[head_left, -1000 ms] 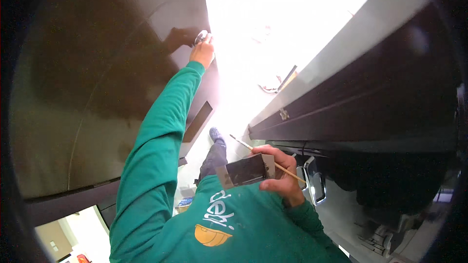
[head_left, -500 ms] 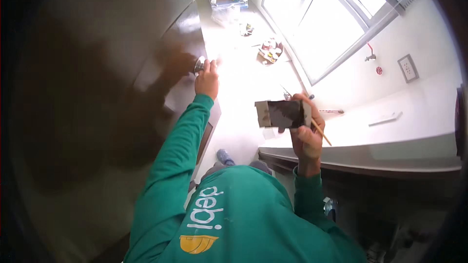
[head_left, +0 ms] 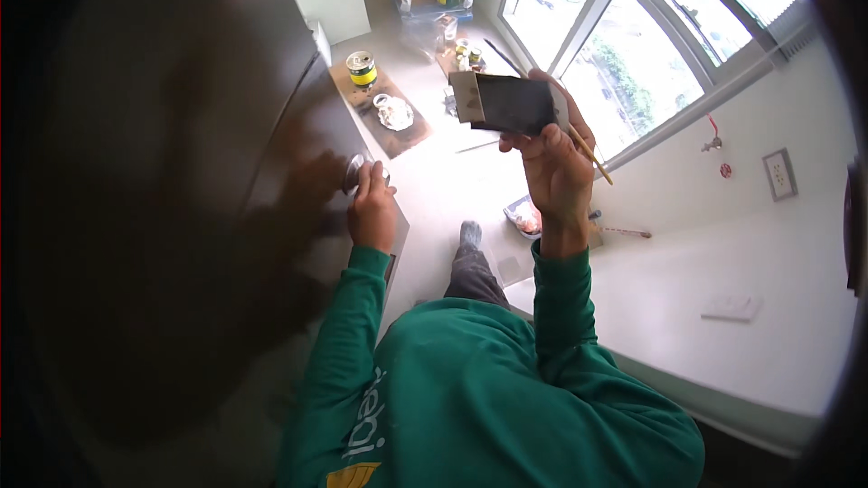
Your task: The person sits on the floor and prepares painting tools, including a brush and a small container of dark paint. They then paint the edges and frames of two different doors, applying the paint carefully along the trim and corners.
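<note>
We see the small cardboard box [head_left: 515, 101] in the upper centre of the frame, raised clear of the floor [head_left: 488, 185] and well apart from the dark door [head_left: 226, 117] on the left. Our right hand [head_left: 556, 158] has it by its right end, the fingers closed with the thumb in front and the others at the back and below; the same grip traps a slim wooden-handled paintbrush [head_left: 591, 157], which passes behind the box, its dark tip showing past the upper edge. We judge the box to be light, its walls stiff enough to hold their shape but easy to crush under a hard squeeze. Its broad face is dark, as if coated; we cannot tell whether that is wet, though if so it would smear and turn slippery, so the pale ends look the best place to take hold, with the face kept fairly level. The brush seems light and rigid, best held by its bare handle. Our left hand [head_left: 372, 212], near the centre left, has its fingers curled over the round metal knob [head_left: 353, 173], which looks hard, smooth and firmly fixed. Beyond it, a yellow-banded tin [head_left: 362, 70] stands on a brown board [head_left: 402, 89].
</note>
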Tool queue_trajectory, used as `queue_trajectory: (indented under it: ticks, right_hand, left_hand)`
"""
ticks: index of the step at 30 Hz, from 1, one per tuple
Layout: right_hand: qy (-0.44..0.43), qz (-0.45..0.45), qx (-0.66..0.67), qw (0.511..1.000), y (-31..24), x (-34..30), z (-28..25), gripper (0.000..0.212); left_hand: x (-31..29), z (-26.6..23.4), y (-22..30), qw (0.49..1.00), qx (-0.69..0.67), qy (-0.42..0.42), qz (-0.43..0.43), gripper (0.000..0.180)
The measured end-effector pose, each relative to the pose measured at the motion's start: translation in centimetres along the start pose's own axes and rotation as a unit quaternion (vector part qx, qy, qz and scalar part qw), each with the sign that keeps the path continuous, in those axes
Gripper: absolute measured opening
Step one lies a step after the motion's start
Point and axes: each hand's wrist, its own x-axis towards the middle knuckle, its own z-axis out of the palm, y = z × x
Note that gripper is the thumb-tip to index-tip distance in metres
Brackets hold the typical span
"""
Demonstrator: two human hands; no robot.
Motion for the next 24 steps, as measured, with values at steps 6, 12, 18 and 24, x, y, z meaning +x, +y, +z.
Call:
queue_trajectory:
  ticks: [6,12,18,24]
  right_hand:
    - [-0.006,0.050,0.007,0.999,3.8,7.3,-5.8,0.072]
    - [-0.035,0.110,0.003,0.993,7.3,16.3,-13.7,0.073]
    - [-0.086,0.190,0.045,0.977,11.9,27.3,-16.7,0.080]
    - [-0.172,0.271,0.108,0.941,19.4,34.7,-12.8,0.085]
  left_hand:
    - [-1.2,0.5,0.1,0.995,0.071,0.060,0.035,0.041]
    - [-2.6,0.6,2.0,0.987,0.137,0.083,0.002,0.039]
    - [0.2,1.9,6.6,0.959,0.196,0.113,-0.169,0.045]
    - [4.5,4.7,11.2,0.850,0.217,0.201,-0.437,0.047]
